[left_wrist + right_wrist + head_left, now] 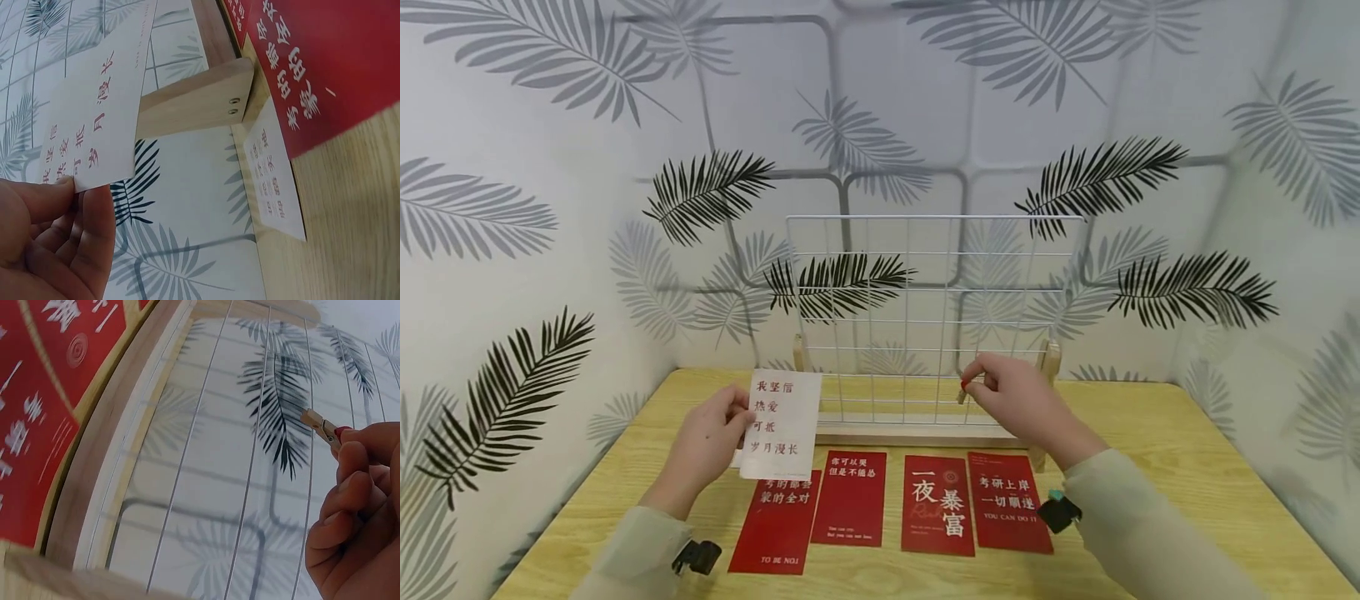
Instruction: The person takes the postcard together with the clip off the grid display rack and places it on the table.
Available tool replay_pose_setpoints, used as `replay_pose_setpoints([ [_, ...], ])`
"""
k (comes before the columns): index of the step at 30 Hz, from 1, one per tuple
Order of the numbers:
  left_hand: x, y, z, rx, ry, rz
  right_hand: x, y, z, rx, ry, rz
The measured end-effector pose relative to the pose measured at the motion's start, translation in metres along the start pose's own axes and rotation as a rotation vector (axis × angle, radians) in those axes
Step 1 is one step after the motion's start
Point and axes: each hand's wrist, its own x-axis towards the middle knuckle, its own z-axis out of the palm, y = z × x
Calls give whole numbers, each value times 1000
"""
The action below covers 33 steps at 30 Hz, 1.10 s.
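My left hand (711, 442) pinches a white card (782, 425) with red characters by its left edge and holds it upright above the table. In the left wrist view, thumb and fingers grip a corner of that card (100, 119). My right hand (1011, 396) pinches a small wooden clothespin (322, 429) with a red piece at its gripped end, in front of the white wire grid (925, 317). The grid stands upright in a wooden base (917, 435). Neither the card nor the clothespin visibly touches the grid.
Several red cards lie in a row before the base, among them one at the left (771, 533) and one at the right (1011, 508). Another white card (272, 178) lies by the leftmost red card. Leaf-patterned walls (902, 125) enclose the wooden table (1150, 483).
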Motion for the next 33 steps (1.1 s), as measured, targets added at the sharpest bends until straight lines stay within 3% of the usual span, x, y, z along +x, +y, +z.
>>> replay_pose_setpoints([
  [11,-14,-23,-16,12,-59,-98,-35,44,-32,-10,-57,59],
  [17,-19,-37,-26,8,-82,-109,-53,72,-45,-39,-80,58],
  [24,-25,-51,-34,-61,-153,-144,-76,106,-48,39,-185,152],
  [33,-30,-74,-41,-29,-170,-169,-97,142,-44,155,-252,247],
])
